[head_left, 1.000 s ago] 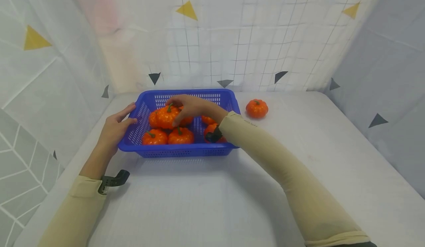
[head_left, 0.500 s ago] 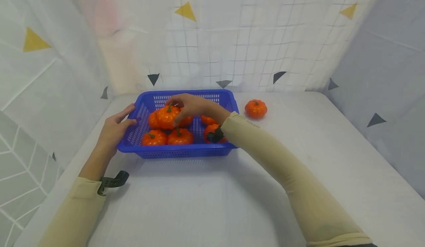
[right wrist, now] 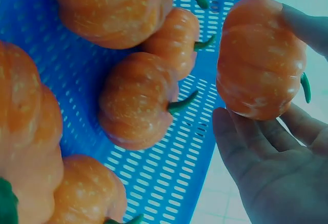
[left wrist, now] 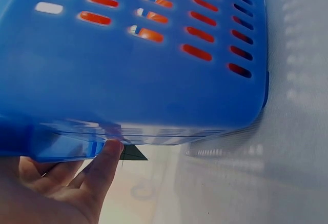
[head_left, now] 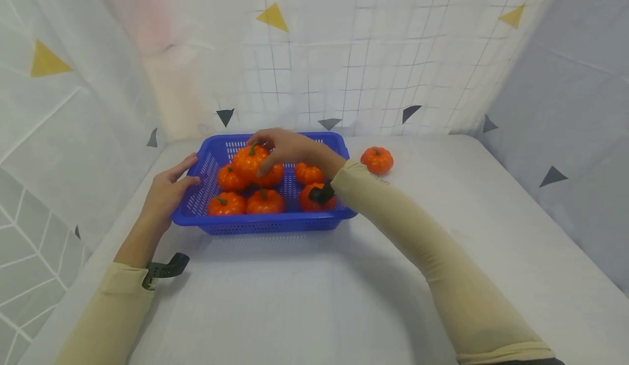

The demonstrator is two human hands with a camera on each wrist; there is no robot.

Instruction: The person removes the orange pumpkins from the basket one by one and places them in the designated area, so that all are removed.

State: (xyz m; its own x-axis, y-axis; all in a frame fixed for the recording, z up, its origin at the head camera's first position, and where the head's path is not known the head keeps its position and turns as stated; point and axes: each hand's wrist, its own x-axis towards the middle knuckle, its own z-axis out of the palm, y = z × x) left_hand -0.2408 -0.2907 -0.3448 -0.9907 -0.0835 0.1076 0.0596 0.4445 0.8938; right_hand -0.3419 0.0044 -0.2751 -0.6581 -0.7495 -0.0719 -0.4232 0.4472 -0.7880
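Observation:
An orange pumpkin [right wrist: 261, 60] with a green stem is held by my right hand [head_left: 287, 148] between thumb and fingers, above the other pumpkins. The right wrist view shows the thumb on one side and the fingertips on the other. Below it, a blue perforated basket [head_left: 275, 219] holds several more small pumpkins, among them one at the front left [head_left: 226, 204] and one at the front right [head_left: 316, 197]. My left hand [head_left: 167, 190] grips the basket's left rim; in the left wrist view a fingertip [left wrist: 114, 147] meets the outside wall beneath the rim.
A lone pumpkin [head_left: 377, 160] rests on the white table [head_left: 275, 299], right of the basket. White patterned sheeting [head_left: 344, 54] stands behind the table and along both sides. A dark wrist strap mount [head_left: 167, 268] sticks out from the left wrist.
My right hand has raised the pumpkin slightly out of the cluster, so those underneath show more. The left hand stays at the basket rim.

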